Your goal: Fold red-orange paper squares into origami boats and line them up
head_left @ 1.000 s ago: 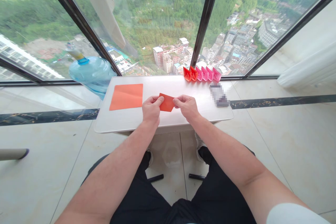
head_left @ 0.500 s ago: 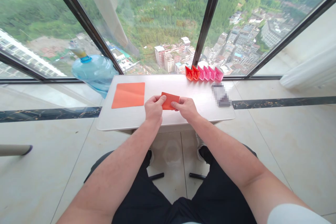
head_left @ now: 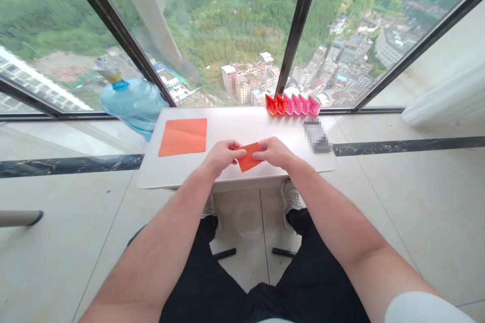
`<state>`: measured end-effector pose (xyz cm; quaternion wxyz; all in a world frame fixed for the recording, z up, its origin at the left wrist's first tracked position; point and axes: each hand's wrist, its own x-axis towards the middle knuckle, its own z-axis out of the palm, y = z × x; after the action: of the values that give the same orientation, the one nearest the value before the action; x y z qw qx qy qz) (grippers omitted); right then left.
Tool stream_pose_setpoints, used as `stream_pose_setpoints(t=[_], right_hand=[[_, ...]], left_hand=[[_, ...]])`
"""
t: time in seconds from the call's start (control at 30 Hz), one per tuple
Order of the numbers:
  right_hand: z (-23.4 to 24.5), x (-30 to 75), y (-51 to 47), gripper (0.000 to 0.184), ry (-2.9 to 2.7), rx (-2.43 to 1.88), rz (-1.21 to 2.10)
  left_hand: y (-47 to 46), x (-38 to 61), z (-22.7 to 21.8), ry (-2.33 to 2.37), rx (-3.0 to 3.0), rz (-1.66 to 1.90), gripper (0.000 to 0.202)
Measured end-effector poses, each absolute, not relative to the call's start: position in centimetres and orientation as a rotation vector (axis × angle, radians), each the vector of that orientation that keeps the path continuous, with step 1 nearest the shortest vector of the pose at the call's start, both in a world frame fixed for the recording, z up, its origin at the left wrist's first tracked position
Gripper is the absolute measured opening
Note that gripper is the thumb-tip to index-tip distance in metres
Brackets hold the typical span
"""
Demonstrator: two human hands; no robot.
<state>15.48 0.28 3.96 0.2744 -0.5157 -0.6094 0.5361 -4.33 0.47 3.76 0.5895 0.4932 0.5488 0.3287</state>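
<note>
Between my two hands is a small folded piece of orange paper (head_left: 249, 160), tilted above the front part of a white table (head_left: 182, 169). My left hand (head_left: 223, 155) pinches its left side, thumb on top. On the right, my right hand (head_left: 276, 152) grips the upper right corner between thumb and fingers. A larger orange sheet (head_left: 183, 137) lies flat at the table's left, with a faint crease across it. Folded paper pieces in red and pink (head_left: 291, 105) stand in a row along the back edge.
A blurred-out object (head_left: 318, 136) lies at the table's right side. Behind the left corner stands a big blue water bottle (head_left: 131, 103). Large windows with black frames (head_left: 299, 25) rise beyond the table. A tube-like leg (head_left: 18, 218) rests on the floor at far left.
The folded orange paper has turned, its right side now higher, and sits slightly lower. My left hand has shifted its grip, and my right hand now holds the upper corner.
</note>
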Motion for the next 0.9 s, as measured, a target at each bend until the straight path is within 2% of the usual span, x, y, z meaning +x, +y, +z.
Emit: stream_pose_setpoints(t=[0.1,0.37,0.5,0.63,0.9], right_hand=[[4.6,16.1,0.5,0.013,-1.824,-1.444,1.383],[4.9,16.4,0.5,0.014,-2.001,-1.474,1.283],[4.2,15.5,0.4,0.02,-1.669,-1.488,1.195],[3.7,14.4,0.4,0.027,-1.351,-1.408,1.262],[3.7,13.3,0.1,0.027,-1.215,-1.342,1.168]], left_hand=[[0.3,-4.4,4.2,1.321,1.29,0.668,0.035],[0.1,-4.3,4.7,1.322,1.513,0.56,0.023],[0.3,-3.9,3.6,1.368,1.369,0.852,0.024],[0.1,-2.9,2.5,1.245,1.023,1.161,0.03],[-0.5,-1.7,2.3,1.126,0.706,1.338,0.043]])
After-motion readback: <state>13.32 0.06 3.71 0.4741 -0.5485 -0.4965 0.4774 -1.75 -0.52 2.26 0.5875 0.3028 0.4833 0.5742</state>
